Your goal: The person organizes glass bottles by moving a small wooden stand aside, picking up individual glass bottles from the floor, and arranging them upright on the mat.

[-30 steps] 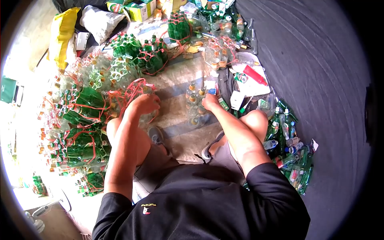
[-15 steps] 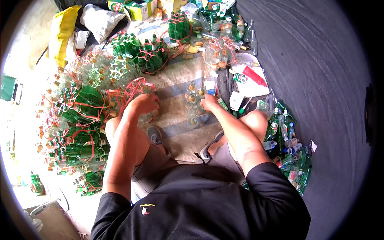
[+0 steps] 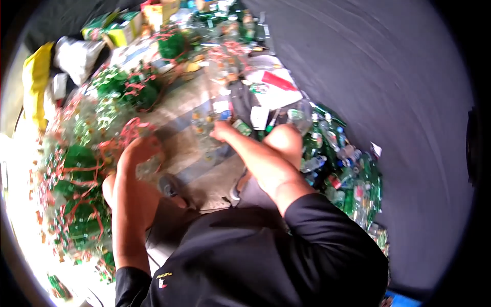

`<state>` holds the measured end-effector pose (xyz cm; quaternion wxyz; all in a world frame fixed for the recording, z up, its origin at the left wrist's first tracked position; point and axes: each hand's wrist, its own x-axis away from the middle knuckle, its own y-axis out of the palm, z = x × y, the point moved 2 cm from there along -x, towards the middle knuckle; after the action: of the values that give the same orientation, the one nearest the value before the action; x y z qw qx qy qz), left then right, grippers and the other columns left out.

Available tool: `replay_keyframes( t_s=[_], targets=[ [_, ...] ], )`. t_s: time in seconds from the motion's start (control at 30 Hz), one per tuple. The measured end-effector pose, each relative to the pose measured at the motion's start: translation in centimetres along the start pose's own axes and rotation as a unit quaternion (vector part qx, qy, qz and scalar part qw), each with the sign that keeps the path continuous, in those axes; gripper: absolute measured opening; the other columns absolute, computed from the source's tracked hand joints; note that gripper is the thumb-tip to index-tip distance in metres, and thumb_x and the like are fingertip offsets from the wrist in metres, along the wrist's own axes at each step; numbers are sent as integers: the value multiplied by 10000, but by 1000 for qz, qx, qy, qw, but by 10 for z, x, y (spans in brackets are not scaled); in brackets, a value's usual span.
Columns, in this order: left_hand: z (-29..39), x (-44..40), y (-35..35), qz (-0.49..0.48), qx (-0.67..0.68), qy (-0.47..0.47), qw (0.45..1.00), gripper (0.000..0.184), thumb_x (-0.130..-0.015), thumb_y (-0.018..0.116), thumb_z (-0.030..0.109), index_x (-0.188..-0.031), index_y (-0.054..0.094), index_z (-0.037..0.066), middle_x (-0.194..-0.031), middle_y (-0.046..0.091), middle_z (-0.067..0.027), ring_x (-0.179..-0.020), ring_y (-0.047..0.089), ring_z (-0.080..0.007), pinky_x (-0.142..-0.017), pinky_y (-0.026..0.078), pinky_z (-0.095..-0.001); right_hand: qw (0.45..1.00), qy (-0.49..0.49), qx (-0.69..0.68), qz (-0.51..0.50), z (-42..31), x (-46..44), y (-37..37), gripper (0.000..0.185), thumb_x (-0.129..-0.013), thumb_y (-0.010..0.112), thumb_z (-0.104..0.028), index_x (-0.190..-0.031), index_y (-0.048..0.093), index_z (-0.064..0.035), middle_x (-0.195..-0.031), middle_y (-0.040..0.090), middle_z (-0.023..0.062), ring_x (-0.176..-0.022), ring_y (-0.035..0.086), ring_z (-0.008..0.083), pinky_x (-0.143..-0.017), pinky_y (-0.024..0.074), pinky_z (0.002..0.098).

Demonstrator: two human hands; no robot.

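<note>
The view is blurred. My left hand (image 3: pixel 143 149) is over a clear bottle bundle (image 3: pixel 149 165), beside red twine (image 3: pixel 137 130); its fingers are smeared, so its hold is unclear. My right hand (image 3: pixel 221 131) has its fingers drawn together at the right side of a small group of clear bottles (image 3: pixel 202 124) standing on the floor. Whether it grips one of them cannot be made out. Green bottles tied with red twine (image 3: pixel 81 166) lie left of my left arm.
Loose bottles (image 3: pixel 353 179) are heaped right of my right knee. A white sheet (image 3: pixel 286 97) with a red object (image 3: pixel 279 81) lies ahead on the right. Bundled green bottles (image 3: pixel 171 46), a yellow bag (image 3: pixel 37 84) and a white sack (image 3: pixel 79 57) are farther off.
The camera view has turned, so the scene sits farther left and tilted, with more blur. Both hands stay near the same bottles as before.
</note>
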<state>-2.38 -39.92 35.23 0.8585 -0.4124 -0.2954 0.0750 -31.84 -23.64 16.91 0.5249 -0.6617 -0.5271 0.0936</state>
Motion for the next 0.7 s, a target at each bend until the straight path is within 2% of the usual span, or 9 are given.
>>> replay_keyframes(
  t_s=[0.07, 0.13, 0.2, 0.27, 0.37, 0.4, 0.47, 0.53, 0.7],
  targets=[
    [16, 8, -7, -21, 47, -43, 998, 275, -869, 625, 253, -1083, 697, 95, -744, 689, -108, -607, 656, -195, -612, 530, -352, 998, 3, 58, -11, -17, 13, -24, 390, -812, 722, -294, -1020, 703, 36, -1049, 702, 225, -993, 695, 323, -851, 539, 443],
    [8, 4, -3, -15, 44, -24, 999, 266, -855, 635, 211, -1082, 696, 85, -724, 681, -87, -617, 651, -177, -608, 525, -340, 994, -22, 67, -84, -53, 51, -87, 357, -824, 694, -296, -1041, 706, -13, -1071, 699, 216, -1017, 682, 351, -895, 524, 445],
    [5, 4, 0, -31, 62, -40, 997, 277, -849, 655, 210, -1092, 693, 82, -729, 684, -93, -629, 657, -176, -606, 523, -341, 991, -52, -26, 122, -72, 82, -131, 383, -863, 636, -332, -1079, 654, -15, -1054, 694, 214, -1022, 667, 380, -856, 535, 449],
    [8, 6, 1, -22, 74, -62, 995, 289, -848, 673, 215, -1102, 688, 78, -731, 686, -97, -639, 661, -176, -606, 522, -343, 980, -91, -76, 160, -70, 70, -165, 348, -877, 635, -350, -1022, 650, -34, -957, 693, 221, -918, 679, 372, -778, 533, 450],
    [28, 17, -3, -3, 51, -91, 995, 314, -851, 689, 231, -1120, 677, 70, -740, 691, -102, -650, 665, -179, -611, 521, -348, 931, -90, -300, 186, -64, 144, -252, 263, -887, 689, -241, -1029, 648, -23, -824, 673, 84, -753, 631, 138, -626, 500, 322],
    [34, 19, -2, 0, 20, -106, 994, 330, -854, 694, 242, -1132, 670, 65, -749, 694, -106, -655, 667, -182, -614, 522, -350, 892, -160, -327, 267, -33, 134, -253, 269, -908, 676, -212, -1098, 653, -23, -876, 676, 54, -750, 632, 129, -594, 490, 298],
    [-1, 12, 11, -9, 56, -132, 990, 361, -851, 701, 257, -1153, 658, 64, -761, 696, -118, -656, 666, -186, -612, 521, -357, 813, -112, -523, 231, 6, 181, -277, 266, -933, 648, -203, -1157, 660, -60, -946, 684, 21, -782, 634, 84, -655, 507, 238],
    [-4, 11, 12, -2, 51, -119, 992, 369, -844, 700, 249, -1162, 654, 68, -773, 696, -123, -651, 662, -184, -594, 517, -355, 802, -67, -520, 286, 84, 200, -278, 278, -937, 637, -178, -1176, 643, -36, -942, 679, 38, -744, 629, 95, -624, 518, 229],
    [1, 7, 14, -2, 36, -138, 990, 359, -833, 694, 222, -1150, 654, 59, -793, 702, -123, -652, 666, -181, -574, 513, -350, 720, 168, -547, 392, 327, 231, -186, 49, -912, 602, -86, -904, 629, -46, -711, 608, 22, -569, 576, 102, -452, 420, 241]
  ],
)
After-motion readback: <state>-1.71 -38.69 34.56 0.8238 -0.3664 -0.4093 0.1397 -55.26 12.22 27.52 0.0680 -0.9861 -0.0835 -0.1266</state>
